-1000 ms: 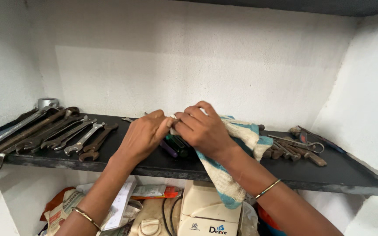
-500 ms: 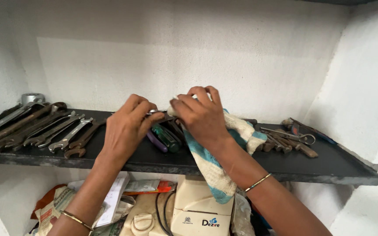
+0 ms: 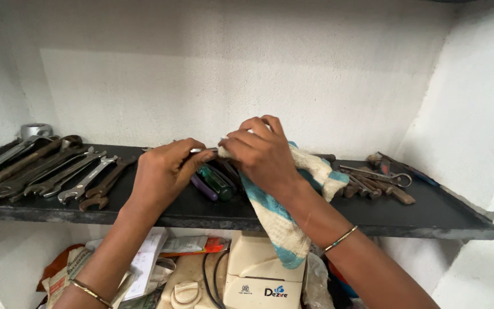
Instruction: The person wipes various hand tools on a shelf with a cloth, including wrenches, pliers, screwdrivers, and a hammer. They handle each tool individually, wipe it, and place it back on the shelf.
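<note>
Steel shaft (image 3: 196, 150) pinched in our left hand (image 3: 164, 171); right hand (image 3: 261, 154) grips cloth (image 3: 278, 220) around its tip, over the shelf (image 3: 430, 214).

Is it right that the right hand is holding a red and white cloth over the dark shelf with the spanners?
Not quite: the head view shows the striped cloth in the right hand is blue and white, not red. It does hang over the dark shelf with the row of metal spanners.
</note>
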